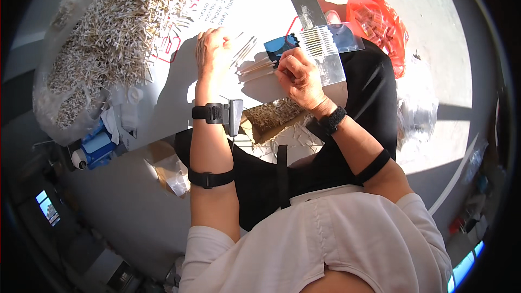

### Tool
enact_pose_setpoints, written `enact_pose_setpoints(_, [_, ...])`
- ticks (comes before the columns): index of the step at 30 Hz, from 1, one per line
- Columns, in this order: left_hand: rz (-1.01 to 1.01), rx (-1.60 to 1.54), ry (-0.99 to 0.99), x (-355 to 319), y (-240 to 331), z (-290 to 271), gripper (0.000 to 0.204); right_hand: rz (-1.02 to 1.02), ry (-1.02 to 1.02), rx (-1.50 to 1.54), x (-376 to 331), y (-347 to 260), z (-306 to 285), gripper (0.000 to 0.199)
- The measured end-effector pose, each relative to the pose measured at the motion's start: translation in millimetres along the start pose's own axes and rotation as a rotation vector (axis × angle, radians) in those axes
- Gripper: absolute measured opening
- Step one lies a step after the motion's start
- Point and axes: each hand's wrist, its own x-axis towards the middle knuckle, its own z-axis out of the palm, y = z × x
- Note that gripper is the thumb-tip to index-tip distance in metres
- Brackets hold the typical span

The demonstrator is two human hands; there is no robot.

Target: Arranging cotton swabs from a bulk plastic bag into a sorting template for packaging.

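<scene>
- The left hand (213,50) lay palm down on the white printed cardboard sheet (228,5), fingers loosely together and gripping nothing.
- The right hand (299,77) was curled narrowly, its fingertips pinching the near ends of a few thin pale sticks (256,68) that lay on the sheet between the two hands.
- Just beyond the right hand sat a clear plastic packet with a row of sticks and a blue card (320,43).
- At the far left was a large heap of pale sticks in a clear bag (108,32).
- An orange plastic bag (380,24) lay at the far right.
- A brown tray of sticks (274,114) rested on the person's lap.
</scene>
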Motion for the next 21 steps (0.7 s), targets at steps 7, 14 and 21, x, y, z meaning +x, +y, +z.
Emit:
enact_pose_setpoints(7, [0.138, -0.094, 0.164, -42.9, 19.3, 3.0, 0.018, 0.052, 0.039, 0.096, 3.0, -5.9, 1.4, 0.014])
enact_pose_setpoints(14, [0.029, 0.174, 0.011, -86.1, 45.0, 18.1, 0.075, 0.150, 0.148, 0.349, 15.9, -3.9, 6.3, 0.025])
enact_pose_setpoints(21, [0.038, 0.245, 0.033, -93.5, 41.6, 31.3, 0.082, 0.145, 0.095, 0.354, 30.2, -8.1, 42.3, 0.036])
